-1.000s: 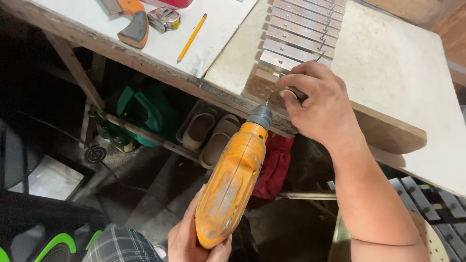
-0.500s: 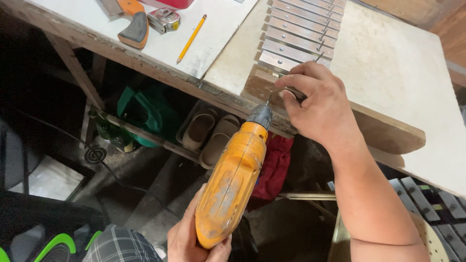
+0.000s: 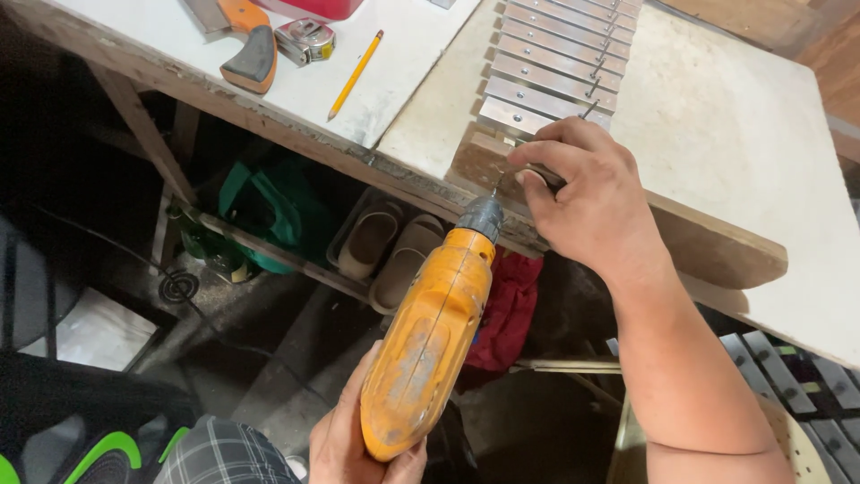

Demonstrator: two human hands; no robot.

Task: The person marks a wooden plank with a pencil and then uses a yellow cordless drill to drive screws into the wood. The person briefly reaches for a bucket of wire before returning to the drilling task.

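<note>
Nothing much has moved since the earlier picture: both hands and the drill sit in the same places.

The left hand [image 3: 358, 453] is at the bottom, its grip wrapped tight around the handle of the orange plastic power drill [image 3: 428, 341]. The drill is dusty and scuffed, with a grey metal nose. It points up at the brown wooden block [image 3: 484, 161] on the edge of the white table [image 3: 743, 134].

The right hand [image 3: 587, 193] rests on that block, its fingers pinched together on something small right by the drill tip. I cannot tell what the small thing is.

Just behind the block is a row of flat shiny metal bars [image 3: 546, 63], side by side like steps, with little screws poking up.

Farther left on the table lie a yellow pencil [image 3: 355, 75], a small silver tape measure [image 3: 306, 40] and an orange and grey tool handle [image 3: 251, 49].

Under the table are a pair of tan slippers [image 3: 390, 246], a green bag [image 3: 269, 202] and a red cloth [image 3: 502, 309]. None of these is in the drill's way.
</note>
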